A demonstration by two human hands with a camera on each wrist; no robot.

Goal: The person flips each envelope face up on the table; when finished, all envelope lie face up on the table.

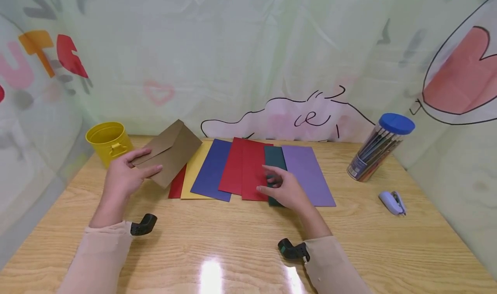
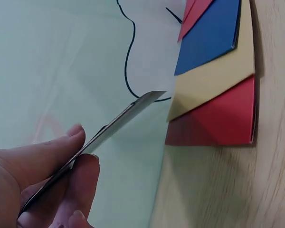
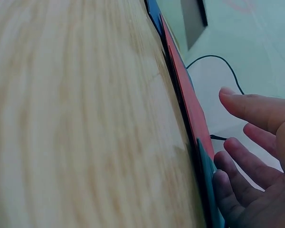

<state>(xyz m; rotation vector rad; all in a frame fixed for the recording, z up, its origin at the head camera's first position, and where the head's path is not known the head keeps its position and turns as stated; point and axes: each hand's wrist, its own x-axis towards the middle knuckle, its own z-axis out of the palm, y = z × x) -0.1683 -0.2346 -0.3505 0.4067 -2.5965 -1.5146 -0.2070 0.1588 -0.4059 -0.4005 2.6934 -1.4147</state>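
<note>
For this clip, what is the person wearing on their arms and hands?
Both arms are covered by loose, pale beige long sleeves: the left sleeve and the right sleeve, each ending at the wrist. A small black device sits at each cuff, the left wrist device and the right wrist device. The left hand and right hand are bare, with no gloves or rings visible.
</note>
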